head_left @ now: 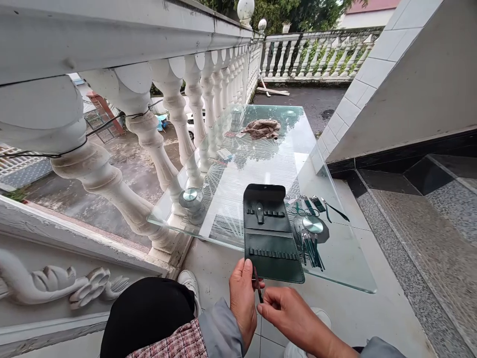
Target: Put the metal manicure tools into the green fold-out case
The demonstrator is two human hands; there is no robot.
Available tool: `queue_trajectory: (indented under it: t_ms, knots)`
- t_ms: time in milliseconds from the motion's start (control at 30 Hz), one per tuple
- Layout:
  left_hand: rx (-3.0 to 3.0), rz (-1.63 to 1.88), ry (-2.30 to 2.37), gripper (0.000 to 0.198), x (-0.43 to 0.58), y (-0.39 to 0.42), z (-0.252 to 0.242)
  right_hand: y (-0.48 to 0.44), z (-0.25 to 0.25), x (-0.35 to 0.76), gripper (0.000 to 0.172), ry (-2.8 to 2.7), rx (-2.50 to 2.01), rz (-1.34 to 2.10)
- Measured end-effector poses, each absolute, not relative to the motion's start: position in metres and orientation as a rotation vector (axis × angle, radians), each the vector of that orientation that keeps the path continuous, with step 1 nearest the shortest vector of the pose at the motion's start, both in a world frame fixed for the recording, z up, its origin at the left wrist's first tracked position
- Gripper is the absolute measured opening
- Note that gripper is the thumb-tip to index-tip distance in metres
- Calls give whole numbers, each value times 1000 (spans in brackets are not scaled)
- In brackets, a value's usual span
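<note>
Both of my hands are low in the head view, just in front of a glass table (261, 164). My left hand (243, 298) and my right hand (285, 311) both pinch a thin dark tool (258, 284) between thumb and fingers. Just beyond them an open dark green tool case (269, 233) lies on the glass, with elastic loops and one tool still in it. To the case's right lie several slim green-handled tools (311, 248), small scissors (298, 210) and a round metal disc (312, 224).
A white stone balustrade (149, 124) runs along the left. A brown cloth (263, 128) lies at the table's far end. A round metal fitting (191, 196) sits at the left corner. A tiled wall and dark steps (410, 179) stand right. A white shoe (190, 281) shows below.
</note>
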State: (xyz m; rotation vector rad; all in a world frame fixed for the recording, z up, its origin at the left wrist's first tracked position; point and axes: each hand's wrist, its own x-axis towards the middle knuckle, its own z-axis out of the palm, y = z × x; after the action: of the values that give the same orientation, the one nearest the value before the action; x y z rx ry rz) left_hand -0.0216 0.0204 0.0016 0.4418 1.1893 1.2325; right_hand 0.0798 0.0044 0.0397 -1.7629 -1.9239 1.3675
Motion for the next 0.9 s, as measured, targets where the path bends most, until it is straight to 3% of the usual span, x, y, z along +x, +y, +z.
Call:
queue_trajectory:
  t_ms: [233,567,900]
  knots:
    - [398,1247,1152,46,-21,22,8,2,48,89,25,-1813,-1632,1368]
    - [490,1115,1165,40,-25,21,14,37,61,185,38,-1586,-2238,646]
    - [459,1222,1214,37,-25,25,7,45,40,213,37,-1658,-2394,664]
